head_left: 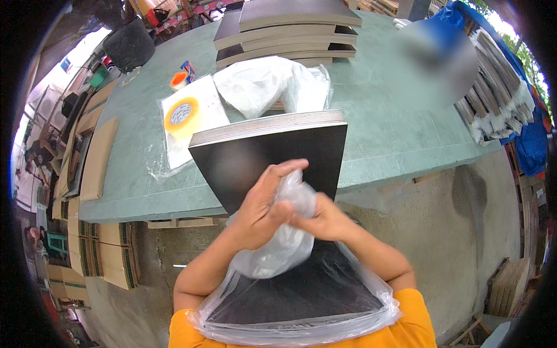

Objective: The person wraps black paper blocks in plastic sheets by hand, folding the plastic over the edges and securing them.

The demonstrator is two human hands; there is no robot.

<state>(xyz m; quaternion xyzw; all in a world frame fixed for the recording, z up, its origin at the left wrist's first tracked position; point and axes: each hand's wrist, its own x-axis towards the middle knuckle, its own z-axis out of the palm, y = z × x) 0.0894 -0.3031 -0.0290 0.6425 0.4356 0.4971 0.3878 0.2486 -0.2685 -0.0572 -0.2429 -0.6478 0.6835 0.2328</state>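
Bunched clear plastic (297,194) is caught between my two hands over the table's near edge. My left hand (264,203) is curled round it, index finger stretched along the top. From the other side my right hand (325,217) closes on the same bunch, slightly blurred. The plastic belongs to a clear bag (272,255) that spreads down over a flat black panel (290,284) against my body. Behind my hands a thick black slab (272,151) with a pale top edge stands tilted; its lower part is hidden.
On the green table (383,133) lie white plastic sheets (255,84), a roll of clear tape (183,116) and an orange-ended tape roll (178,80). Thick dark slabs (290,40) are stacked at the back. Plastic-wrapped panels (496,87) stand at right; cardboard pieces (96,159) lean at left.
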